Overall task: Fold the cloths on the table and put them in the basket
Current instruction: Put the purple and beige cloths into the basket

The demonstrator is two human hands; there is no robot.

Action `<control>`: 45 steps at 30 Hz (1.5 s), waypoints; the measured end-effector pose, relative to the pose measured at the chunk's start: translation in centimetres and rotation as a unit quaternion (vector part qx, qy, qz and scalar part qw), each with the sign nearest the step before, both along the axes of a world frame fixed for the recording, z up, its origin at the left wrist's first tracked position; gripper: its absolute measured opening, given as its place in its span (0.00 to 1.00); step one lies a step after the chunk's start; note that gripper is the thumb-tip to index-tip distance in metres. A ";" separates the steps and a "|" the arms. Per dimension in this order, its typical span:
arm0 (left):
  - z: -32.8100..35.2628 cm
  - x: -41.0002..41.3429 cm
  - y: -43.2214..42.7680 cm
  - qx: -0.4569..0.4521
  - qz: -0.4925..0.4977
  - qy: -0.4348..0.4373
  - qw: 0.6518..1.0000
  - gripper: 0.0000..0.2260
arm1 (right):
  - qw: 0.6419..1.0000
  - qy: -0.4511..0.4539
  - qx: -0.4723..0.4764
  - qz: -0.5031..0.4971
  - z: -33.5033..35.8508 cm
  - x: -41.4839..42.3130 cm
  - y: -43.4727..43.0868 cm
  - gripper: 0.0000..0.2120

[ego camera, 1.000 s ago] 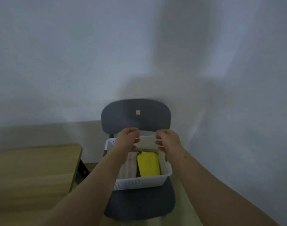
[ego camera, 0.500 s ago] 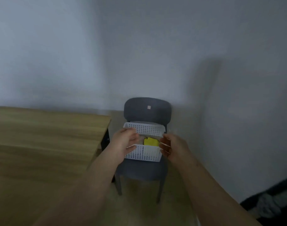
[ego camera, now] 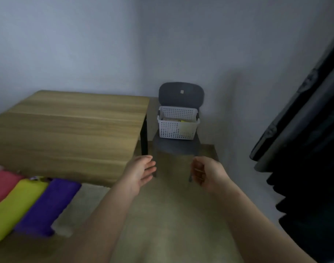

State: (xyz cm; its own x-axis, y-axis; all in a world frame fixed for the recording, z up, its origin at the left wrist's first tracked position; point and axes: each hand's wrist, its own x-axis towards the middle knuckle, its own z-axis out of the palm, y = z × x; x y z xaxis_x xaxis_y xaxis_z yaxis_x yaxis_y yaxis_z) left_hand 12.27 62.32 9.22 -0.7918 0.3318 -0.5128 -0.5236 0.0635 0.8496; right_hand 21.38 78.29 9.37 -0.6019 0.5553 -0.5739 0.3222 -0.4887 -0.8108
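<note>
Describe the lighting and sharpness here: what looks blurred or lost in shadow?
Head view: dim, flat light; cloths, left hand and right hand look blurred; the basket on the chair is sharpest; dark shape at right lost in shadow.

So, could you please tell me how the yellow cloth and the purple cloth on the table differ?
Colour: the yellow cloth is bright yellow, the purple cloth deep violet.
Place: the yellow cloth lies left of the purple cloth, beside a pink cloth; the purple cloth has a pale beige cloth on its right.
Shared: both lie as long strips side by side on the wooden table, not in the basket.
</note>
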 end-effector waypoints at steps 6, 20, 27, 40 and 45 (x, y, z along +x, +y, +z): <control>0.4 9.1 -7.0 0.006 -0.017 0.008 1.000 0.06 | 1.000 -0.004 -0.017 0.007 -0.9 9.0 -9.3 0.04; -2.1 25.8 -21.5 -0.065 0.013 -0.015 0.998 0.05 | 0.996 -0.010 -0.083 0.031 -3.6 25.2 -24.3 0.06; -1.9 23.4 -27.7 -0.052 0.030 0.008 0.998 0.06 | 0.998 -0.007 -0.053 0.033 -3.3 22.6 -30.1 0.06; -4.1 7.0 -42.9 -0.100 0.005 0.024 0.995 0.07 | 0.994 -0.039 -0.099 0.021 -6.0 8.3 -46.7 0.04; -5.1 2.4 -46.2 -0.105 0.008 0.026 0.994 0.07 | 0.993 -0.061 -0.089 0.038 -7.1 3.7 -49.8 0.05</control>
